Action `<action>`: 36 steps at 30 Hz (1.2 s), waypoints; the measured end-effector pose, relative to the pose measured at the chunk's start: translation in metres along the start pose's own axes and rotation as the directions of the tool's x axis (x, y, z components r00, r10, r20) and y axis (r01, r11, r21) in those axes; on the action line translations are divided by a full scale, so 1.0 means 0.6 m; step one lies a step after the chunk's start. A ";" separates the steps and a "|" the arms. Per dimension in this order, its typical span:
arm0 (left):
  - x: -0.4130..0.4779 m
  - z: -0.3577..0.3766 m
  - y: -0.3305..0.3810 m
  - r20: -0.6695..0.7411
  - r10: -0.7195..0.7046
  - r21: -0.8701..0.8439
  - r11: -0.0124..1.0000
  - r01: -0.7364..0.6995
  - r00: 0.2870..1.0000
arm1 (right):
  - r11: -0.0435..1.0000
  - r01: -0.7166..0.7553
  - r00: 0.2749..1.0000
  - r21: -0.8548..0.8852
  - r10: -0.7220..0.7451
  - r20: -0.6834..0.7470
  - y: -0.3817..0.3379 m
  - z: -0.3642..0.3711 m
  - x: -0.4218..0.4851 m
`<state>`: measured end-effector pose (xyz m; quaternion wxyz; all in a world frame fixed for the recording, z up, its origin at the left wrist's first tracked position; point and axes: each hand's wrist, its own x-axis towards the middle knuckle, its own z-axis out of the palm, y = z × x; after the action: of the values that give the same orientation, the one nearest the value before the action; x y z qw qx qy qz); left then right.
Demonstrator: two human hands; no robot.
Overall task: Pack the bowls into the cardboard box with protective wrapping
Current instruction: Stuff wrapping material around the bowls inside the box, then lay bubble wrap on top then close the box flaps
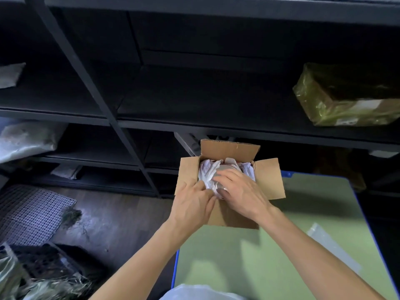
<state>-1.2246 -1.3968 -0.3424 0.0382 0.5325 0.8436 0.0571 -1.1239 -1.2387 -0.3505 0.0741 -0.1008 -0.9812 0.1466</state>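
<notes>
Cardboard box [229,149], white wrapping [206,169] inside, left hand [192,204], right hand [240,191] on top

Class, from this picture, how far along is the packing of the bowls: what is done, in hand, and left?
Done: white wrapping and a bowl lie inside the open box. In hand: the right hand rests on the bowl while the left hand touches the wrapping beside it. Left: the flaps stand open, so closing remains; no other bowls show.
</notes>
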 end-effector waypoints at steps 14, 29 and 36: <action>0.005 -0.003 0.115 -0.107 0.167 -0.271 0.944 -0.191 0.980 | 0.969 -0.231 0.961 0.083 0.241 -0.134 0.014 -0.063 -0.156; 0.008 0.108 0.334 0.156 0.405 -0.339 0.878 -0.336 0.901 | 0.779 -0.621 0.784 0.084 0.617 0.066 0.152 -0.029 -0.423; 0.042 0.172 0.394 0.333 0.407 -0.234 0.909 -0.344 0.851 | 0.628 -0.778 0.625 0.032 0.766 0.150 0.219 -0.013 -0.539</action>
<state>-1.0112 -1.2677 -0.4123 0.2304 0.6834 0.6921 0.0309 -0.7864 -1.1845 -0.4205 -0.0516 -0.4992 -0.8376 0.2159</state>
